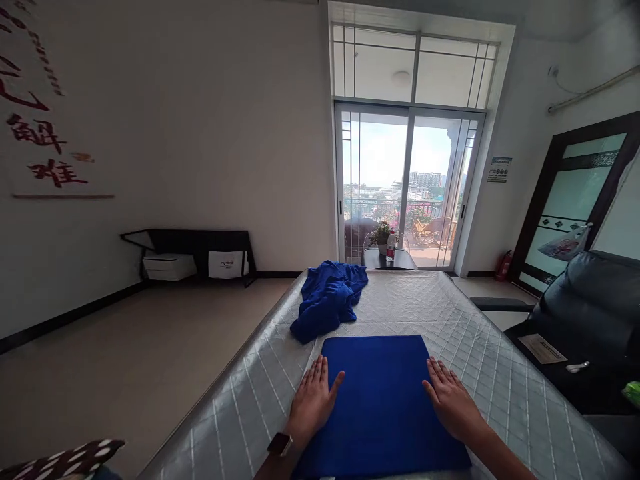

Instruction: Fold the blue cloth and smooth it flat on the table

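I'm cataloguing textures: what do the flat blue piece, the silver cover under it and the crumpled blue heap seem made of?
Flat blue piece: probably matte fabric; no shine shows.
Silver cover: perhaps coated fabric or plastic; it has a sheen and quilted diamond lines.
Crumpled blue heap: likely matte cloth, judging by its loose folds.

Most of my light comes through the glass door [409, 177], where the sky [377, 143] burns out almost white. Left of the glass door, the wall [225, 133] drops to dim grey; right of it, the armchair [595, 307] sinks nearly to black. Just below the glass door, the silvery mattress [410, 293] catches a pale sheen. Nearer me, my left hand [313, 403] and right hand [453, 400] look fairly crisp in subdued light. Far left of the glass door, red lettering [45, 150] leans, stretched; high to its far right, the picture smears soft.
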### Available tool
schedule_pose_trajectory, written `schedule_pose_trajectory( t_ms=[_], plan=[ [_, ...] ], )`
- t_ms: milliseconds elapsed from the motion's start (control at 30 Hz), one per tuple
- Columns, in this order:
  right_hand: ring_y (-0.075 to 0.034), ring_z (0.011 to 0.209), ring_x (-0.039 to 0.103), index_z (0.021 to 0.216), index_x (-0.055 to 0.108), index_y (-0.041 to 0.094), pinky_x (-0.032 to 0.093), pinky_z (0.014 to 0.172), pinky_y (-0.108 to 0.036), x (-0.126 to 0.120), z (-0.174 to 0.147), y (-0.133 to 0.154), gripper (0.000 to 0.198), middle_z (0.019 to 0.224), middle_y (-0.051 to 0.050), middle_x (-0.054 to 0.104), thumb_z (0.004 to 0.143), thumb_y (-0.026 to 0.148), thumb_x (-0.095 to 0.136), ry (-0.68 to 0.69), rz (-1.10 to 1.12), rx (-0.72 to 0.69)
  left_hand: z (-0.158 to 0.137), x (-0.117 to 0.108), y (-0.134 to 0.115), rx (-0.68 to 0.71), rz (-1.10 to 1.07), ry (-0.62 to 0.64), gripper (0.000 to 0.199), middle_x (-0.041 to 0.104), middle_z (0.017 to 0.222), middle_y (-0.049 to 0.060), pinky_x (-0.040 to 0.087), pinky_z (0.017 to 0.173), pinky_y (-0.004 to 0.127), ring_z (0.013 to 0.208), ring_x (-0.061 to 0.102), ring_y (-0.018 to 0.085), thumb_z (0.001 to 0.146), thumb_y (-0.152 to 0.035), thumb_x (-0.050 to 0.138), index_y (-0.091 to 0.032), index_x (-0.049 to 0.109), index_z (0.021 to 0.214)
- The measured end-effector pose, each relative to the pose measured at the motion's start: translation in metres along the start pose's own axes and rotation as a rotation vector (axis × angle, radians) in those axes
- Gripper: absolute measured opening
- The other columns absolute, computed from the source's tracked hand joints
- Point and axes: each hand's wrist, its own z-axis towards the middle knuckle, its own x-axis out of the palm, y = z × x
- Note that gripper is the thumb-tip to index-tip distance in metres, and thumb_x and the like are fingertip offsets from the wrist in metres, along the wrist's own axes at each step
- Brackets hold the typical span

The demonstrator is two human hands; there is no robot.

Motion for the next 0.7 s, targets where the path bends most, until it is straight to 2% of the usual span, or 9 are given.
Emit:
schedule_pose_trajectory(
  t_ms=[100,200,300,400,533,633,700],
  plan=[
    [-0.021,0.149,0.01,0.154,0.021,0.012,0.014,0.121,-0.042,0.01,-0.015,0.002,0.068,0.161,-0.004,0.015,0.099,0.052,0.015,0.042,0.024,0.016,0.001,-0.003,0.004,0.02,0.012,-0.029,0.083,0.035,0.155,0.018,0.029,0.116,0.049,0.144,0.03,0.031,0.095,-0.066,0.015,-0.008,0.037,0.15],
    [-0.02,0.149,0.01,0.154,0.019,0.012,0.011,0.122,-0.041,0.017,-0.022,0.004,0.068,0.161,-0.004,0.015,0.099,0.052,0.014,0.033,0.057,0.016,0.002,-0.017,0.004,-0.055,0.052,-0.037,0.086,0.032,0.155,0.02,0.027,0.116,0.049,0.144,0.03,0.031,0.095,-0.067,0.016,-0.004,0.035,0.149],
    [-0.02,0.149,0.009,0.154,0.02,0.012,0.011,0.122,-0.041,0.017,-0.022,0.004,0.068,0.161,-0.004,0.015,0.099,0.052,0.014,0.016,0.079,0.018,-0.003,-0.036,-0.017,-0.066,0.044,-0.045,0.084,0.027,0.157,0.02,0.027,0.117,0.048,0.145,0.028,0.03,0.096,-0.065,0.015,-0.003,0.03,0.151],
    [-0.02,0.149,0.01,0.154,0.021,0.012,0.012,0.121,-0.042,0.016,-0.021,0.004,0.068,0.161,-0.004,0.016,0.099,0.051,0.014,0.018,0.082,0.02,-0.012,-0.045,-0.067,0.143,-0.004,0.044,0.078,0.027,0.158,0.016,0.026,0.119,0.044,0.146,0.026,0.027,0.099,-0.061,0.014,-0.006,0.029,0.152],
    [-0.021,0.148,0.012,0.153,0.022,0.012,0.014,0.121,-0.043,0.019,-0.02,0.001,0.066,0.16,-0.005,0.017,0.099,0.048,0.015,0.009,0.047,0.01,-0.02,-0.033,-0.154,0.428,-0.091,0.158,0.071,0.027,0.159,0.011,0.024,0.12,0.042,0.148,0.021,0.023,0.1,-0.057,0.014,-0.012,0.028,0.153],
    [-0.022,0.148,0.013,0.152,0.029,0.015,0.015,0.12,-0.045,0.023,-0.021,-0.002,0.059,0.159,-0.004,0.019,0.099,0.038,0.018,0.006,0.015,-0.057,-0.015,-0.014,-0.202,0.489,-0.156,0.173,0.07,0.025,0.16,0.011,0.021,0.121,0.042,0.149,0.016,0.022,0.101,-0.055,0.01,-0.011,0.027,0.153],
    [-0.022,0.148,0.013,0.152,0.031,0.016,0.015,0.12,-0.045,0.024,-0.021,-0.003,0.058,0.159,-0.003,0.02,0.098,0.033,0.019,0.01,0.002,-0.064,-0.01,-0.003,-0.217,0.48,-0.175,0.166,0.07,0.024,0.16,0.011,0.02,0.122,0.043,0.149,0.015,0.022,0.101,-0.053,0.008,-0.01,0.027,0.153]
  ],
)
